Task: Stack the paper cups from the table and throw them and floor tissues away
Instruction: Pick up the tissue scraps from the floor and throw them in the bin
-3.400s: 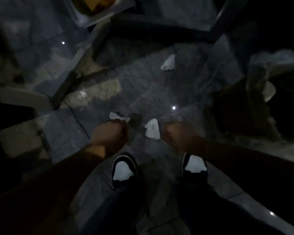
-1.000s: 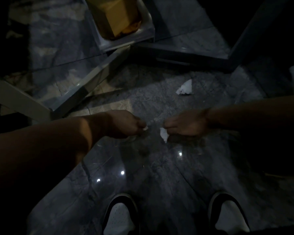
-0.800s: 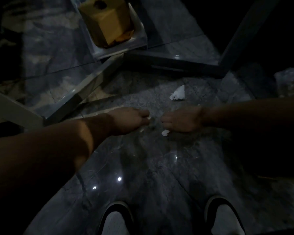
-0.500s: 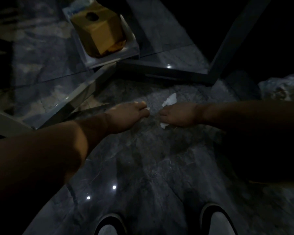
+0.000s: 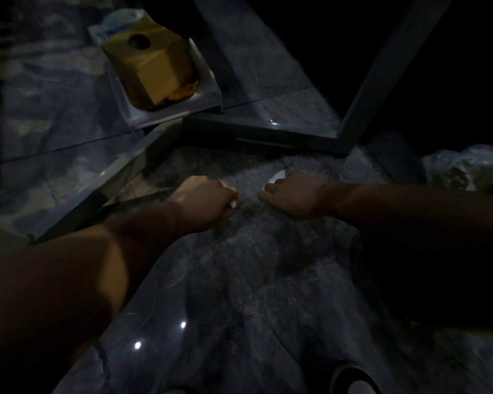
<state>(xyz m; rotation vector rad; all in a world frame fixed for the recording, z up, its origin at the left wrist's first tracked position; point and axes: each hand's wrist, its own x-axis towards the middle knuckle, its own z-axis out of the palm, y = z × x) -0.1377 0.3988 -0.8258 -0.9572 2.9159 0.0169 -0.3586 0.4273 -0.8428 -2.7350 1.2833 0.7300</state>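
The dim floor fills the head view. My left hand (image 5: 208,200) is closed in a fist low over the tiles, and a bit of white tissue (image 5: 232,204) sticks out between its fingers. My right hand (image 5: 293,194) is curled beside it, a short gap apart. Its fingertips touch a crumpled white floor tissue (image 5: 278,176) that pokes out past its far edge. The tissue this hand carried earlier is hidden inside its curled fingers. No paper cups are in view.
A metal table frame (image 5: 268,132) runs along the floor just beyond my hands. A yellow box (image 5: 151,66) sits on a white tray (image 5: 205,100) at the back left. A clear plastic bag (image 5: 461,169) lies at the right. My shoe (image 5: 353,379) is at the bottom.
Both hands picked a tissue off the floor near my feet, then moved forward together. My right hand has now reached the third tissue near the table frame.
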